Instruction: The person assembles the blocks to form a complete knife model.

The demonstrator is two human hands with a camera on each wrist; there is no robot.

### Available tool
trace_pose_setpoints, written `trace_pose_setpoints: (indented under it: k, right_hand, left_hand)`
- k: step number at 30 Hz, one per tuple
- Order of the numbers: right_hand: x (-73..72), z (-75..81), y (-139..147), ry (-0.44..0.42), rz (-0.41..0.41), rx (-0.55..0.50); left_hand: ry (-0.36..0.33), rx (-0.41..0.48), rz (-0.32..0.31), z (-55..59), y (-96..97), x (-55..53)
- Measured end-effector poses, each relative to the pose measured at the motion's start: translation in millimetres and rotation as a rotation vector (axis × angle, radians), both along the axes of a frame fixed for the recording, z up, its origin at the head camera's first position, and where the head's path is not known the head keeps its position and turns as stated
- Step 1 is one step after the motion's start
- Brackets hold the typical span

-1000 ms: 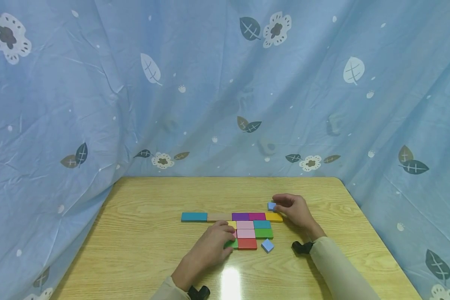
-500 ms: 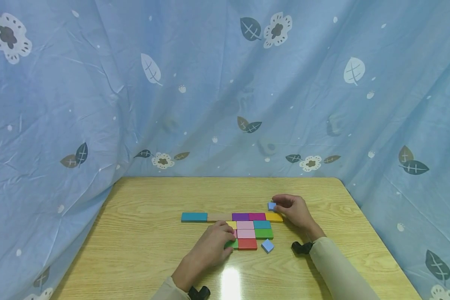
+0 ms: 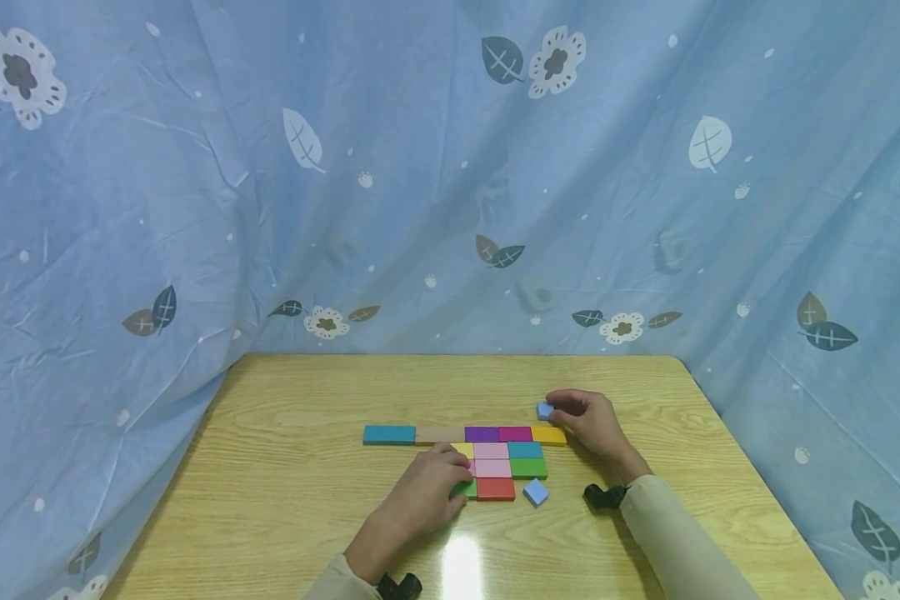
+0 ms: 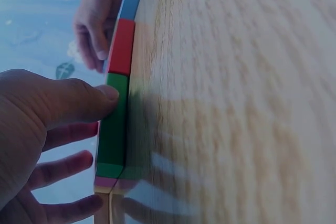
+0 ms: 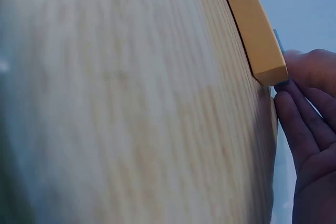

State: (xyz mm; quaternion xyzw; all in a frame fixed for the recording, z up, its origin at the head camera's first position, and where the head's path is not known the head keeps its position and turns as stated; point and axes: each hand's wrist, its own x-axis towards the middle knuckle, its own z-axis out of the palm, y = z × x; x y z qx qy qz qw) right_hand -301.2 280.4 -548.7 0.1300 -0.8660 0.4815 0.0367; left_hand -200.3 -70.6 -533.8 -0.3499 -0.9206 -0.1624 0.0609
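Observation:
Coloured flat rectangular blocks lie side by side on the table in several rows. My left hand (image 3: 423, 490) rests over their left end. In the left wrist view its thumb touches the top edge of a green block (image 4: 113, 129), with the other fingers spread and fairly straight. Behind the top row, my right hand (image 3: 588, 419) pinches a small light-blue square block (image 3: 544, 411) between thumb and fingers. The yellow-orange block (image 3: 549, 436) lies just in front of it and mostly hides it in the right wrist view. Some blocks are covered by my left hand.
A second light-blue square block (image 3: 536, 492) lies turned at an angle, right of the red block (image 3: 495, 489). The top row reaches left to a blue block (image 3: 389, 435). A patterned blue curtain (image 3: 450, 183) surrounds the wooden table (image 3: 285, 400) at the back and sides.

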Motion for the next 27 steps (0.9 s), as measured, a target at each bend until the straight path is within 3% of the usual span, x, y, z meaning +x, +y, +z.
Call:
trace_pose_setpoints:
  k: [12, 21, 27]
  right_hand:
    - [16.7, 7.6, 19, 0.059, -0.078, 0.046]
    - [51.0, 16.6, 23, 0.141, -0.016, 0.066]
    - [64.2, 13.1, 21, 0.168, -0.002, 0.052]
  left_hand:
    - [0.003, -0.001, -0.001, 0.9, -0.3, 1.3]
    - [-0.026, -0.020, 0.022, -0.2, 0.7, 2.0]
    - [-0.033, -0.025, 0.031, -1.3, 1.2, 2.1]
